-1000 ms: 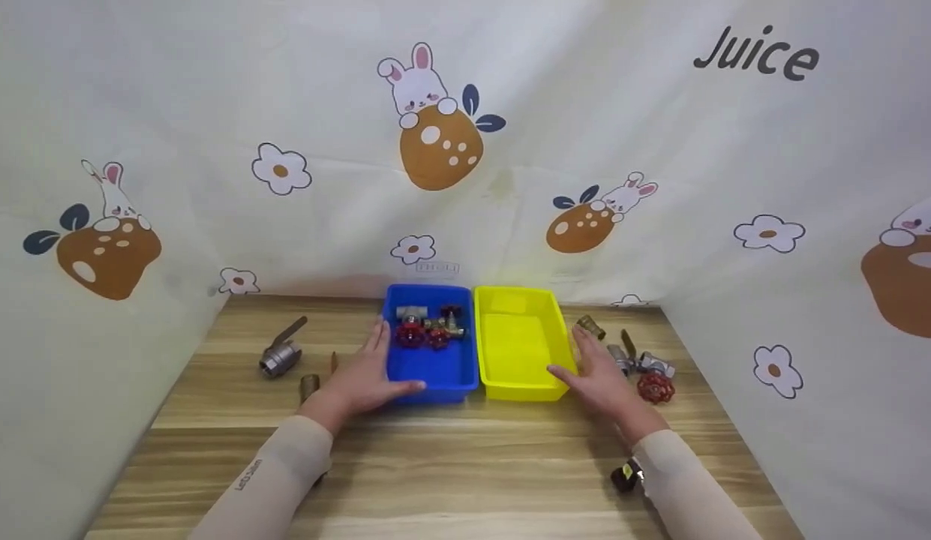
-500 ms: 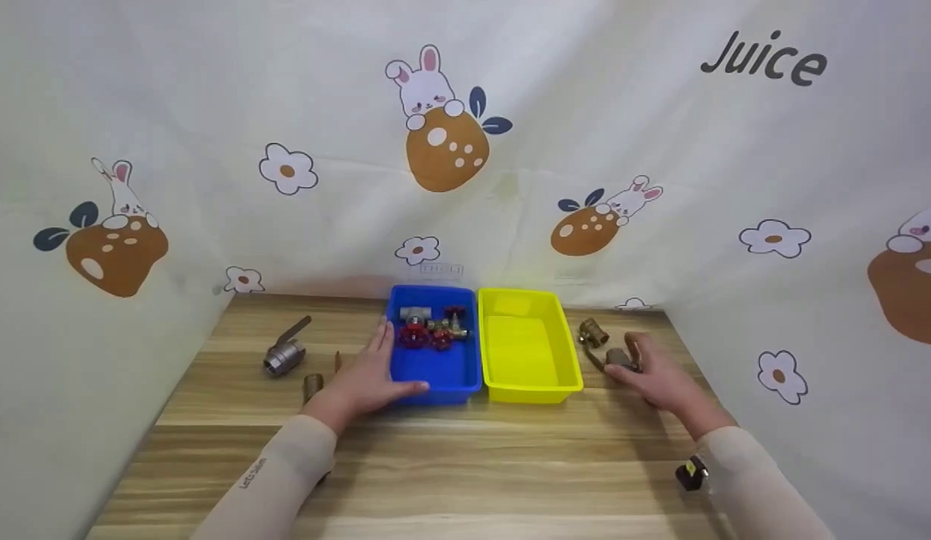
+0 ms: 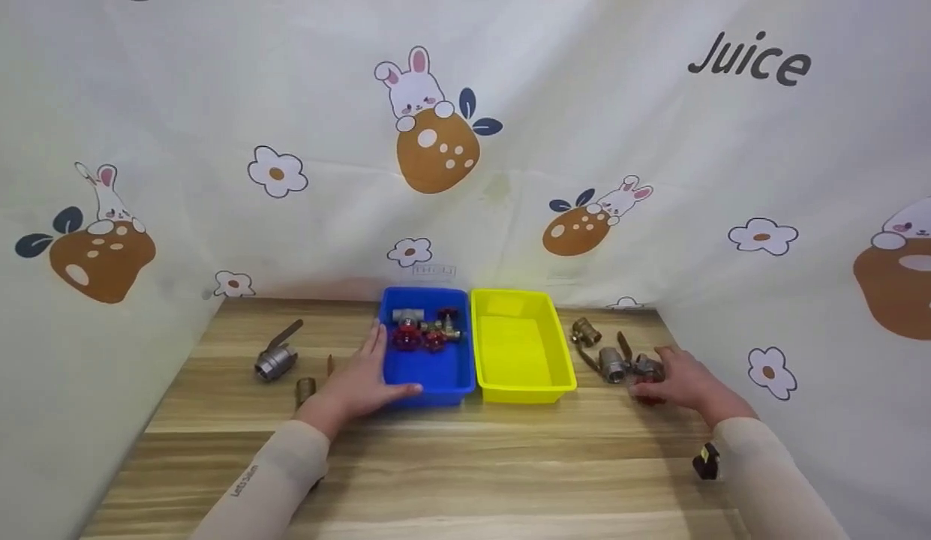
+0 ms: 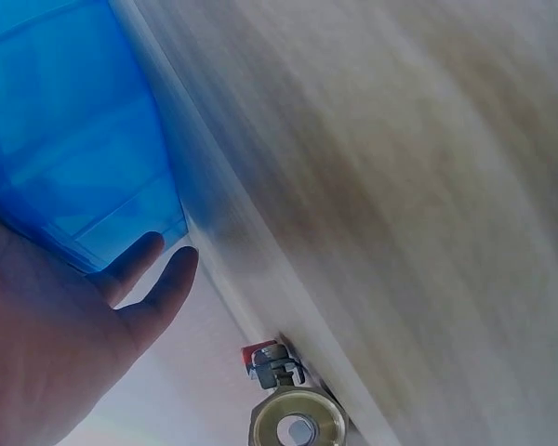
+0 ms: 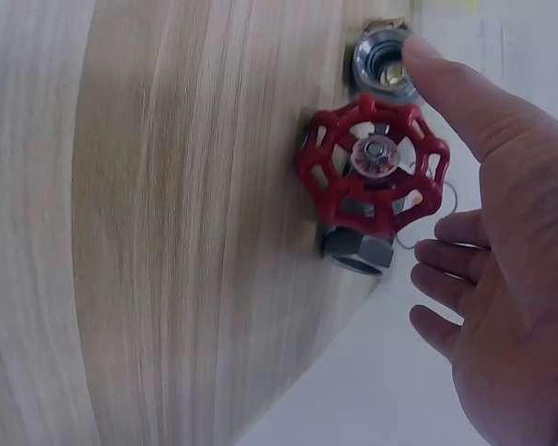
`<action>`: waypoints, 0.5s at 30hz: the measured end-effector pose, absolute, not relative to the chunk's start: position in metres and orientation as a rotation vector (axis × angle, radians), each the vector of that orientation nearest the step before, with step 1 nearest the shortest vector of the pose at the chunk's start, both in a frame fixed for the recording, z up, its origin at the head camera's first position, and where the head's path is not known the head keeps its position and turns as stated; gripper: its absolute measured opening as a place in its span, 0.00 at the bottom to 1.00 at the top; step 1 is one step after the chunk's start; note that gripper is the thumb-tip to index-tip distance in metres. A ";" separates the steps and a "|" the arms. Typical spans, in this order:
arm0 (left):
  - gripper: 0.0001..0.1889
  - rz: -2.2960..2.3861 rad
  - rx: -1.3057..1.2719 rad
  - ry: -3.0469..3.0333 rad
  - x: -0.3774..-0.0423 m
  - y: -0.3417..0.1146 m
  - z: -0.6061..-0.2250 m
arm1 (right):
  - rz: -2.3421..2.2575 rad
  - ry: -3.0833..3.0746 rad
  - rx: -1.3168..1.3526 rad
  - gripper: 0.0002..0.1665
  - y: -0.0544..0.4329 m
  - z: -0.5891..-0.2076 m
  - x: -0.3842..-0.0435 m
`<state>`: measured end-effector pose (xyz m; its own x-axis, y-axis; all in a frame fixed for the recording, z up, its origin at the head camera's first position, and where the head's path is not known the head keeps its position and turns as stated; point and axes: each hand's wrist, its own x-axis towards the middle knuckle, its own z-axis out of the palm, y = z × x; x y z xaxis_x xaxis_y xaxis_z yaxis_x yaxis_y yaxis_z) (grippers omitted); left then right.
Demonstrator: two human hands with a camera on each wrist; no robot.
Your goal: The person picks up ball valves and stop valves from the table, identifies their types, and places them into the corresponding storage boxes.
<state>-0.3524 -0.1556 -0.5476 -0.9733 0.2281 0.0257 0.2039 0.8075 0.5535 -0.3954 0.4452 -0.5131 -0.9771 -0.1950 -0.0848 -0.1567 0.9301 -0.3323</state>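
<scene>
My left hand [image 3: 356, 379] rests against the left side of the blue bin [image 3: 429, 386], fingers extended and the thumb near its front rim. Inside that bin lie several valves, among them a gate valve with a red handwheel [image 3: 407, 337]. At the right, my right hand [image 3: 683, 382] reaches over a silver gate valve with a red handwheel [image 5: 372, 172]. In the right wrist view the thumb and fingers spread around this valve without a grip. A silver ball valve [image 3: 612, 365] lies just left of it, and a brass valve [image 3: 586, 331] sits farther back.
Beside the blue bin stands a yellow bin [image 3: 521, 394], nothing in it. On the left lie a silver ball valve with a lever [image 3: 276, 361] and a brass valve [image 4: 298, 423], partly hidden by the left arm in the head view. A printed cloth [image 3: 322, 225] encloses the wooden table [image 3: 473, 465].
My right hand has left the yellow bin's right side, passed over the silver ball valve and moved right to the red-wheeled gate valve. The left hand has stayed at the blue bin.
</scene>
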 end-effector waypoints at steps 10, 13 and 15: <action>0.77 0.918 0.366 2.946 -0.352 -0.155 -0.547 | -0.402 2.951 -0.281 0.70 0.443 -0.516 -0.399; 0.77 0.915 0.355 2.948 -0.352 -0.155 -0.547 | -0.406 2.952 -0.279 0.70 0.441 -0.521 -0.401; 0.78 0.914 0.350 2.943 -0.352 -0.155 -0.548 | -0.414 2.953 -0.274 0.71 0.440 -0.525 -0.401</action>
<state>-0.3519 -0.1549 -0.5478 -0.9738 0.2257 0.0284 0.2021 0.8010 0.5635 -0.4007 0.4397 -0.5252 -0.9725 -0.1997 -0.1196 -0.1592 0.9454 -0.2845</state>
